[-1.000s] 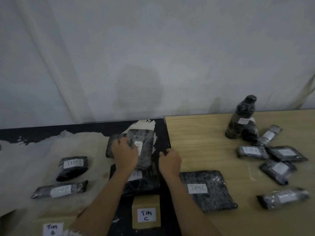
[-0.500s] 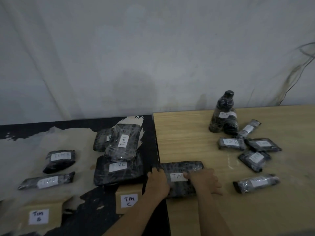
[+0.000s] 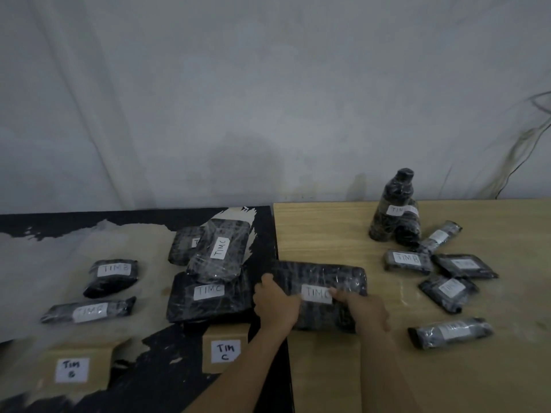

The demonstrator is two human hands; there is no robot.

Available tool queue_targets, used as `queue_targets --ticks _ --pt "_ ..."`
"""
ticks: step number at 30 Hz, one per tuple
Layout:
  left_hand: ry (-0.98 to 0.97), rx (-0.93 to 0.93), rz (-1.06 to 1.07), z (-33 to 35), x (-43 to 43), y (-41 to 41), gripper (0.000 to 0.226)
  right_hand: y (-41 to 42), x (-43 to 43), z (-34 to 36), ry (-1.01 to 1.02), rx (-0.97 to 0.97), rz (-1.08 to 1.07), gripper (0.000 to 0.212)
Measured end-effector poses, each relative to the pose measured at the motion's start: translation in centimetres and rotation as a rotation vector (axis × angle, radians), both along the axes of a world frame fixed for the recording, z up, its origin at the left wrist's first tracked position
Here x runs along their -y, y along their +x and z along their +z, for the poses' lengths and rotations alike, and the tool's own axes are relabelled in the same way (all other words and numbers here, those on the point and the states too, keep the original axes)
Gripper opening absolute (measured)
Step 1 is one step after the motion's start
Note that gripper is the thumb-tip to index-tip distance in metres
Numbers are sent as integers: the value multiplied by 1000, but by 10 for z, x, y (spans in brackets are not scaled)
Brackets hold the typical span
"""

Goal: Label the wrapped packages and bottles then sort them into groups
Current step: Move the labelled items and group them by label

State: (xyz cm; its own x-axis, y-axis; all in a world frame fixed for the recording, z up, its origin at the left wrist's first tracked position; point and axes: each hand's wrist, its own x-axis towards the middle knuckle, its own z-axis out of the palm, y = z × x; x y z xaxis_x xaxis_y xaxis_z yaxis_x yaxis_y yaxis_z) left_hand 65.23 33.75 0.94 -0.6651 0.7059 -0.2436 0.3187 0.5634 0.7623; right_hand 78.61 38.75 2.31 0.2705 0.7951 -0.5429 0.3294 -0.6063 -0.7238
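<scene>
In the lower middle of the frame both hands are on a flat package (image 3: 320, 277) in black wrap, which lies at the left edge of the wooden table (image 3: 328, 228), right by the worn black table (image 3: 167, 371). The left hand (image 3: 275, 304) grips its left edge. The right hand (image 3: 366, 311) lies on its near right part, forefinger on the white label (image 3: 314, 293) reading TIMC. To the left, three TIMC packages (image 3: 208, 299) are piled behind a TIM C card (image 3: 225, 351). Farther left lie two TIM B packages (image 3: 111, 277) and a TIM B card (image 3: 71, 371). At right stands a wrapped bottle (image 3: 392, 204) among small labelled packages (image 3: 447, 290).
</scene>
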Motion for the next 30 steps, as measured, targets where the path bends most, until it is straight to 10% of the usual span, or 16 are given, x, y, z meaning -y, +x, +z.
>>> queue_targets --ticks 5,16,21,30 --pt "316 -162 78 37 1 -33 60 -32 -38 -26 192 -189 -23 97" --pt "244 -207 174 42 32 -179 53 -160 3 35 206 -429 370 13" --pt "43 -280 5 31 34 -197 51 -177 5 27 243 -399 372 51" --pt "232 -507 -246 48 -6 -157 41 -145 -1 16 382 -224 147 40"
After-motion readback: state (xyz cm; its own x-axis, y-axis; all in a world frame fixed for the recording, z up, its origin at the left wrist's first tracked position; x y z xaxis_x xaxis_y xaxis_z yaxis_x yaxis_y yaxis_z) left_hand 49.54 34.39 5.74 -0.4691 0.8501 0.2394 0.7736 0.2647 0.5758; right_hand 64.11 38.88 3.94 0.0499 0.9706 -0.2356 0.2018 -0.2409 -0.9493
